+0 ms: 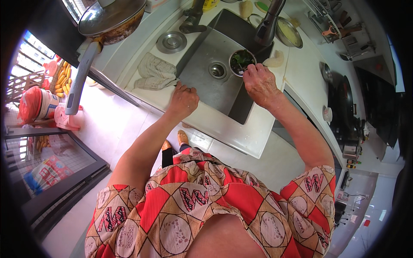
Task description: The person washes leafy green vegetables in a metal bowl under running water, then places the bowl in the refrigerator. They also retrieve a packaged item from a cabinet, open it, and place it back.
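Observation:
My right hand [260, 84] grips the rim of a round bowl [232, 63] with dark leafy greens [243, 58] in it, over the steel sink basin [202, 86]. The drain [217, 70] shows left of the bowl. My left hand [184, 99] is curled at the sink's front left edge, touching or beside a crumpled pale cloth [152, 71]; what its fingers hold, if anything, is hidden. A round metal strainer lid [171, 41] lies on the counter behind the cloth.
A lidded pan [109, 23] with a long handle stands at upper left, a tap [192, 23] behind the sink. A metal pan [289, 32] and a pale piece [274, 59] lie right of the basin. The stove [344, 103] is further right; yellow corn [64, 79] and a bucket [38, 103] are left.

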`<control>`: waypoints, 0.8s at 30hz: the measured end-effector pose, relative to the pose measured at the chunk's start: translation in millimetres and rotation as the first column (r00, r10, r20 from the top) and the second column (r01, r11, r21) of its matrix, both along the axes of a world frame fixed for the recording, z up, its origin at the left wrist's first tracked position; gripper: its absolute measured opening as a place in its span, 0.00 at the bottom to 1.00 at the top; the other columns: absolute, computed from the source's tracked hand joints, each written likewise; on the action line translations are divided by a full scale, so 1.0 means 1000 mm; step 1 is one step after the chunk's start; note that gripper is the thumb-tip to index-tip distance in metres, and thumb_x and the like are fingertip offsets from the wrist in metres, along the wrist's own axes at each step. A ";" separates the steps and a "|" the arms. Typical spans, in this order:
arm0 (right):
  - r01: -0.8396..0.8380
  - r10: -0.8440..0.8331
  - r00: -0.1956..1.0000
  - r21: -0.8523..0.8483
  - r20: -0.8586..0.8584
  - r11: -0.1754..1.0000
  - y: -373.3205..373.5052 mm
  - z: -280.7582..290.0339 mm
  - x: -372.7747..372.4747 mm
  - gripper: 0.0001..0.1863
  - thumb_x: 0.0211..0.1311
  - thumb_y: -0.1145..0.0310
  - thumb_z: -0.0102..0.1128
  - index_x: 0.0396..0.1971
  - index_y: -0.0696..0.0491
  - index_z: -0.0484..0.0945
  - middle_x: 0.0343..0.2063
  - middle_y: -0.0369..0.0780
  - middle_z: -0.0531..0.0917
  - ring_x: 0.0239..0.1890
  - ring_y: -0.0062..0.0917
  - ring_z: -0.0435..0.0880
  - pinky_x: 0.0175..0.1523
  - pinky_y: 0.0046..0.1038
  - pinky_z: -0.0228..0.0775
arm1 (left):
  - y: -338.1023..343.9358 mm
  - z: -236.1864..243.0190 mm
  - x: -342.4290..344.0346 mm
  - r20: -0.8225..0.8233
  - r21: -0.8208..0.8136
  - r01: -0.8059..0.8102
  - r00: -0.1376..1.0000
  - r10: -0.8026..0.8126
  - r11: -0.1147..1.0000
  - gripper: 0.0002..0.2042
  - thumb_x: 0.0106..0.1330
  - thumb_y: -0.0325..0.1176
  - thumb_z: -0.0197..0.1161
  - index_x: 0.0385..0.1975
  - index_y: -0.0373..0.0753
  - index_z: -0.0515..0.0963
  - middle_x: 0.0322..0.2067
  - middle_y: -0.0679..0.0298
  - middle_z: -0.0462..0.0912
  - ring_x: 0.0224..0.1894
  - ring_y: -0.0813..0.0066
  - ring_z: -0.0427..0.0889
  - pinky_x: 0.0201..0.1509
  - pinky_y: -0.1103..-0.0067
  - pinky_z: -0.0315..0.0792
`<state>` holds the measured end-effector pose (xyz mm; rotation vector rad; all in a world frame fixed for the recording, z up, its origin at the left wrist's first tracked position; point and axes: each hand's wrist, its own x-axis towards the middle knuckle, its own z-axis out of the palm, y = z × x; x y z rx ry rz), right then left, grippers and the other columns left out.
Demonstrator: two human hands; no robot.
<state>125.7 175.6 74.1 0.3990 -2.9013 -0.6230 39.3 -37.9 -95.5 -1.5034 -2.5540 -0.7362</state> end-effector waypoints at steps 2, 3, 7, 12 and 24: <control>-0.007 0.007 1.000 -0.008 -0.015 1.000 -0.001 0.000 0.000 0.05 0.36 0.73 0.57 0.18 0.55 0.76 0.26 0.40 0.72 0.31 0.30 0.73 0.31 0.27 0.68 | 0.000 0.000 0.000 0.000 -0.005 0.001 1.000 -0.001 1.000 0.06 0.52 0.30 0.54 0.18 0.35 0.74 0.18 0.53 0.78 0.32 0.62 0.78 0.57 0.64 0.62; -0.010 0.010 1.000 -0.010 -0.023 1.000 -0.001 0.000 0.000 0.05 0.36 0.73 0.57 0.18 0.55 0.76 0.26 0.40 0.71 0.31 0.30 0.73 0.31 0.27 0.68 | 0.001 -0.001 -0.001 0.001 -0.007 0.001 1.000 -0.001 1.000 0.06 0.52 0.30 0.54 0.18 0.35 0.74 0.18 0.53 0.78 0.32 0.62 0.78 0.57 0.64 0.62; -0.023 0.022 0.998 -0.006 -0.050 1.000 -0.003 0.001 -0.001 0.05 0.36 0.73 0.57 0.19 0.55 0.75 0.26 0.40 0.71 0.31 0.30 0.73 0.33 0.27 0.68 | 0.000 -0.001 0.000 0.008 -0.002 -0.005 1.000 0.005 1.000 0.06 0.52 0.30 0.53 0.18 0.35 0.74 0.18 0.53 0.78 0.32 0.62 0.78 0.57 0.64 0.61; -0.035 0.032 0.996 -0.030 -0.081 0.999 -0.003 0.002 -0.003 0.05 0.37 0.73 0.57 0.19 0.56 0.75 0.27 0.40 0.71 0.32 0.30 0.73 0.34 0.28 0.69 | 0.000 -0.001 -0.001 -0.002 -0.008 -0.006 1.000 0.006 1.000 0.07 0.52 0.30 0.52 0.18 0.35 0.74 0.18 0.54 0.78 0.32 0.62 0.77 0.57 0.64 0.61; 0.038 -0.072 0.987 -0.227 -0.143 0.973 -0.006 0.004 -0.020 0.05 0.44 0.75 0.59 0.24 0.55 0.74 0.29 0.39 0.73 0.32 0.30 0.74 0.34 0.28 0.71 | 0.000 -0.002 -0.001 0.048 -0.044 -0.004 0.999 0.006 0.999 0.06 0.53 0.31 0.53 0.22 0.35 0.73 0.20 0.53 0.77 0.34 0.60 0.76 0.60 0.63 0.60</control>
